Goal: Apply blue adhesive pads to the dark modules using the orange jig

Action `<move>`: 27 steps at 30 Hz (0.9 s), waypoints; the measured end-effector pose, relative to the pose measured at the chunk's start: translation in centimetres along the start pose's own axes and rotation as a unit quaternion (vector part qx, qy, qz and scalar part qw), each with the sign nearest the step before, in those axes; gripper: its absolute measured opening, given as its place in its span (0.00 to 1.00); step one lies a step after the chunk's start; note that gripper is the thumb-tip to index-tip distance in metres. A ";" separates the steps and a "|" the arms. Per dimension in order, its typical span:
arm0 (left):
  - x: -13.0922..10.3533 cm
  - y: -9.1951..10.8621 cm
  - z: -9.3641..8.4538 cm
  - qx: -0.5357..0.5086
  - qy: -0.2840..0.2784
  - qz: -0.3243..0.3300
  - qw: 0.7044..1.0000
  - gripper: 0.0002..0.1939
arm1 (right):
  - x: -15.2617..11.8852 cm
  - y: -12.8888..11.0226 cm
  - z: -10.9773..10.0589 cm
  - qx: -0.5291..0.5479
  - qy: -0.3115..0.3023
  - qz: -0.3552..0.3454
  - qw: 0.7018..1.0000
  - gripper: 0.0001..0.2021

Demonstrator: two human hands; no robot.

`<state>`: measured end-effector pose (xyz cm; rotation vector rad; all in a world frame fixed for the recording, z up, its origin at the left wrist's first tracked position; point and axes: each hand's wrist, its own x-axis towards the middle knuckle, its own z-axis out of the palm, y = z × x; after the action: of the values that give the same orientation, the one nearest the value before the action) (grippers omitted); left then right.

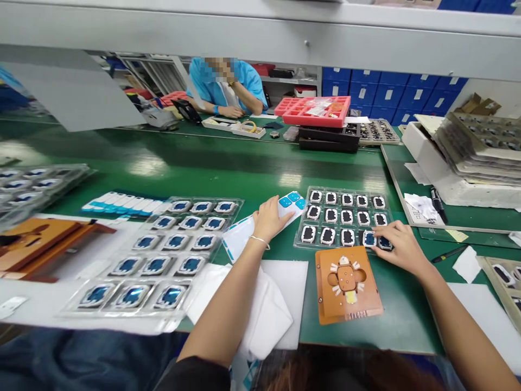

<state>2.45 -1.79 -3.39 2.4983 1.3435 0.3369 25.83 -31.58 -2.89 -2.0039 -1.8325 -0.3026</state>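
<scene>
My left hand, a bracelet at its wrist, is closed on a white sheet with blue stickers at mid-table. To the right, my right hand pinches a small blue-faced watch-like part at the front row of a clear plastic tray of black-faced parts. An orange fixture with a shaped recess lies flat just in front of that tray. On the left, another clear tray holds several blue-faced parts in white frames.
A white cloth lies on a white foam sheet by my left forearm. Far left stands an orange fixture. Red trays and a seated person are across the table. Stacked trays rise at the right.
</scene>
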 end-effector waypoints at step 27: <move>-2.3 1.7 -1.4 0.104 0.030 0.140 0.984 0.24 | 0.0 -0.2 0.9 0.052 -0.023 -0.037 0.998 0.08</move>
<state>2.06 -4.39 -1.65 2.8811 1.0969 0.3495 25.57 -31.15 -3.63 -1.8901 -1.9128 -0.1799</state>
